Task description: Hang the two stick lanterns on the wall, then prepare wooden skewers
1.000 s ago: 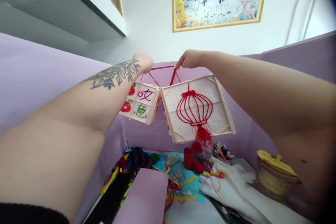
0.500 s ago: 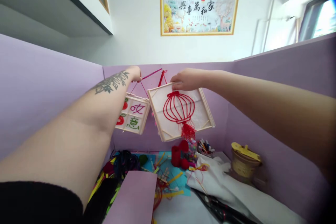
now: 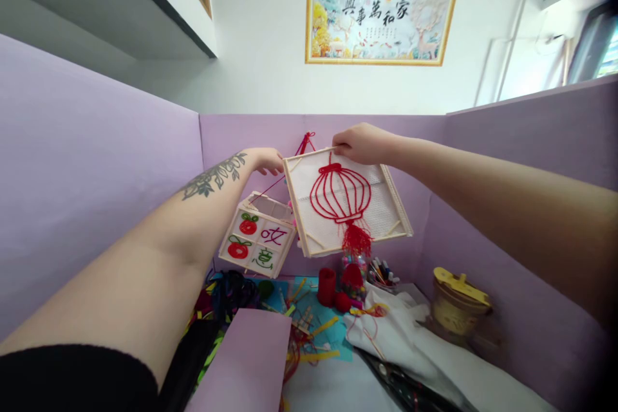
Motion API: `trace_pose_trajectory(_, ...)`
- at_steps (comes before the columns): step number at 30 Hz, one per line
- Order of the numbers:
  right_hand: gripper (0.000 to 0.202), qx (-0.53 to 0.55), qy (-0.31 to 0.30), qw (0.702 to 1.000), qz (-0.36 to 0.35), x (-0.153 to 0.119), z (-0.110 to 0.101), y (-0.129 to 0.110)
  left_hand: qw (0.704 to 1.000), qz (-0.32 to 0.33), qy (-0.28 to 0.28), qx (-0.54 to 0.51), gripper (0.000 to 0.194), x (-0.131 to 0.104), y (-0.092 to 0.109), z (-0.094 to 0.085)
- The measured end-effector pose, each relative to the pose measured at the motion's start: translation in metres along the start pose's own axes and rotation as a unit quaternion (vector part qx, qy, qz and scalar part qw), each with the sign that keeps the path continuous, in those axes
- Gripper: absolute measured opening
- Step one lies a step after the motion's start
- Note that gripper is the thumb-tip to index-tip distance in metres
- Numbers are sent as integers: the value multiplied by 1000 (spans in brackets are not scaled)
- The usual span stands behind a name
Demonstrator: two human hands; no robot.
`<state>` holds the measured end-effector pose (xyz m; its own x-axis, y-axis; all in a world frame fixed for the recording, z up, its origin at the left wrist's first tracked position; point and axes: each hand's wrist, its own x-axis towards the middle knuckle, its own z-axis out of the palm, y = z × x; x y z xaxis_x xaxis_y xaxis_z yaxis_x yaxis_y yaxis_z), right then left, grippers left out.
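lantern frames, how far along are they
Red lantern frame and smaller box look decorated. The right hand holds the frame's top edge; the left hand is by its corner. Probably left: settling both pieces, which hang tilted, and tidying the loose yellow strips below.

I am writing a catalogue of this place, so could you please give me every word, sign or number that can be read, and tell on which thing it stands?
"興事萬和家", left to right: framed picture on the wall; the lines below it are too small to read.
"意", in green: smaller panel; the purple character above it is unclear to me.
Tub with yellow lid: marks too blurred.
No readable numbers.
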<state>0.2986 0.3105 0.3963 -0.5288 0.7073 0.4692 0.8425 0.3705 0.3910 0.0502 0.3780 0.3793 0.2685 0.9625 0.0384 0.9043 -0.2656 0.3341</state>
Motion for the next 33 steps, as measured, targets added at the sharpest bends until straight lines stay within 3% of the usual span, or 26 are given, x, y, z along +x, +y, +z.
trace_pose_trajectory(3,31,7,-2,1000,3,-1,1,2,998,10,-46,-35,43,-4,-8,12)
trace_pose_trajectory(7,30,12,5,1000,3,0,4,5,996,31,-39,-69,30,-6,-13,22)
trace_pose_trajectory(15,30,34,15,999,10,-2,4,5,994,30,105,32,17,10,-16,39)
trace_pose_trajectory(25,28,54,19,998,19,-12,7,16,968,-2,237,84,19,26,-20,17)
trace_pose_trajectory(33,30,81,9,996,35,-20,5,12,971,5,226,72,17,29,-16,24)
